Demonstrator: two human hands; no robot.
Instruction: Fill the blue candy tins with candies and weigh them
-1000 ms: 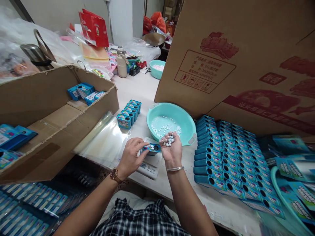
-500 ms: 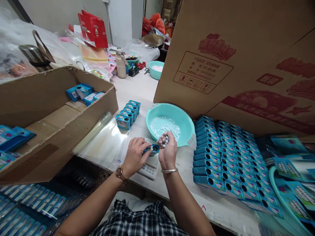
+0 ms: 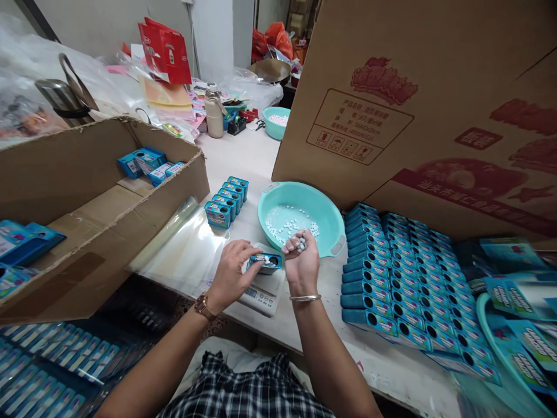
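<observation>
My left hand (image 3: 232,268) is closed on a small blue box (image 3: 272,262) with a round hole in its top, held over a white digital scale (image 3: 264,299). A few pale pellets lie on the box's top near my thumb. My right hand (image 3: 303,266), palm up with curled fingers, cups several pale candy pellets (image 3: 301,244) just right of the box, apart from it. Behind that hand stands a turquoise basin (image 3: 333,217) with loose pellets scattered over its bottom.
Several blue boxes (image 3: 226,203) stand in a row left of the basin. Many more boxes (image 3: 404,290) fill the right side in rows. An open cardboard carton (image 3: 174,191) is at left, and a large carton (image 3: 391,133) rises behind. A second basin (image 3: 487,325) holds blue packs.
My right hand has drawn back to the right, away from the box. My left hand has shifted slightly left, and more of the box's top shows.
</observation>
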